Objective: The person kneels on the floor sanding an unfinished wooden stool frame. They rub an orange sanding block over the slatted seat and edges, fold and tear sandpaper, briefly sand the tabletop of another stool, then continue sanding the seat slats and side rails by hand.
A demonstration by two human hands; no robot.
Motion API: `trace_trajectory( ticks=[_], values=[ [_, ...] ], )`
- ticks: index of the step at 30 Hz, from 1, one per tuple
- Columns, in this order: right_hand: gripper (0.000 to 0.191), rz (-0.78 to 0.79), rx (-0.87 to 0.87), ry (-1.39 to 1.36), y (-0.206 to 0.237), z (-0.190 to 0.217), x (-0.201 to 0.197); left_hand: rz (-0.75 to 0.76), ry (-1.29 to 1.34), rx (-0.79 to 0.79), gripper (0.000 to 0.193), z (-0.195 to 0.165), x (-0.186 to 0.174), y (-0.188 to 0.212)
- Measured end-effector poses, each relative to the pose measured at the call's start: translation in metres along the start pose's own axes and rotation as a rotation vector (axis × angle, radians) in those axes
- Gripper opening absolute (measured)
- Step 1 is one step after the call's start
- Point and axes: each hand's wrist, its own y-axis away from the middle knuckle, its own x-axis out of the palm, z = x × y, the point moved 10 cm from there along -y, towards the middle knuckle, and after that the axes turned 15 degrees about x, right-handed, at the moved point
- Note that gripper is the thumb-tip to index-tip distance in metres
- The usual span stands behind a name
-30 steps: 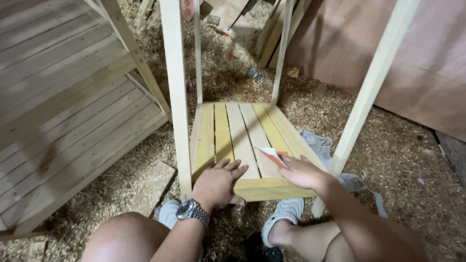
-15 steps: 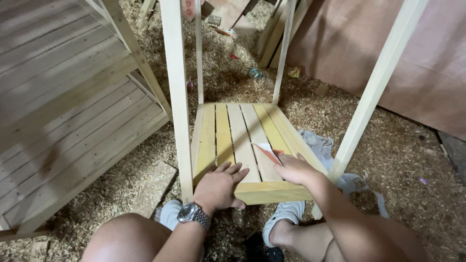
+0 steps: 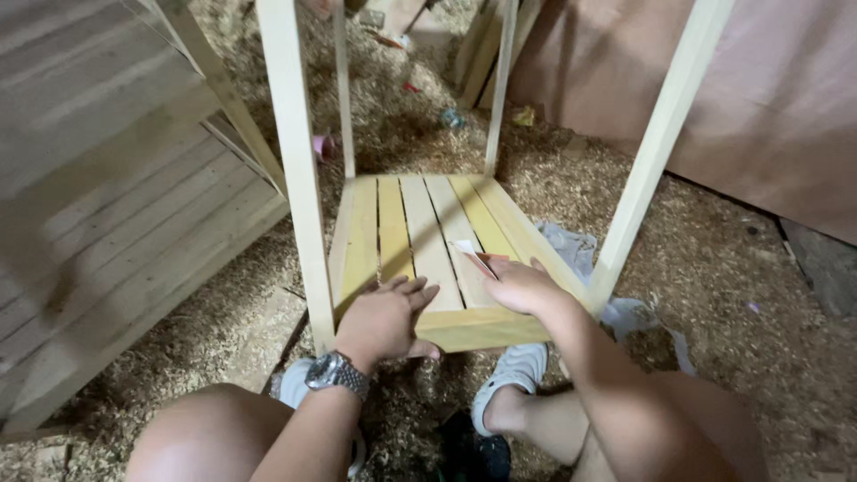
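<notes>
A small pale wooden stand has a slatted shelf [image 3: 420,228] low between its upright legs [image 3: 295,170]. My left hand [image 3: 386,314], with a metal watch on the wrist, lies flat on the near front corner of the shelf, fingers spread. My right hand [image 3: 520,286] presses a folded piece of sandpaper [image 3: 470,253], white on one side and reddish on the other, against the slats near the right front. My bare knees and grey shoes [image 3: 511,382] sit just below the shelf's front rail.
Sawdust and shavings cover the floor [image 3: 714,268]. A larger slatted wooden frame [image 3: 116,214] leans at the left. A brown board [image 3: 768,98] stands at the back right, with a grey cloth [image 3: 571,245] beside the stand's right leg [image 3: 656,147].
My right hand with the sandpaper has slid a little toward me along the slats. My left hand stays planted on the front corner.
</notes>
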Motion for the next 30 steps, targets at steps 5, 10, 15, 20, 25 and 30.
trace_trajectory(
  ticks=[5, 10, 15, 20, 25, 30],
  values=[
    [0.078, -0.064, -0.056, -0.018, -0.003, 0.009, -0.001, -0.032, 0.029, 0.025, 0.105, 0.002, 0.003, -0.001],
    [0.074, -0.021, 0.014, -0.072, -0.034, 0.03, -0.01, -0.031, 0.03, 0.024, 0.106, 0.002, 0.005, 0.001],
    [0.075, 0.024, 0.007, -0.122, -0.006, 0.009, -0.018, -0.007, 0.042, 0.004, 0.107, 0.003, 0.006, 0.0],
    [0.071, 0.035, -0.01, -0.114, -0.001, -0.006, -0.021, -0.013, 0.037, 0.015, 0.107, 0.003, 0.012, -0.005],
    [0.076, 0.003, 0.018, -0.206, -0.048, 0.008, -0.02, -0.027, 0.045, 0.019, 0.107, 0.004, 0.016, -0.003],
    [0.068, 0.037, 0.024, -0.243, -0.063, -0.015, -0.001, -0.064, 0.045, 0.045, 0.106, 0.002, 0.014, -0.001]
  ],
)
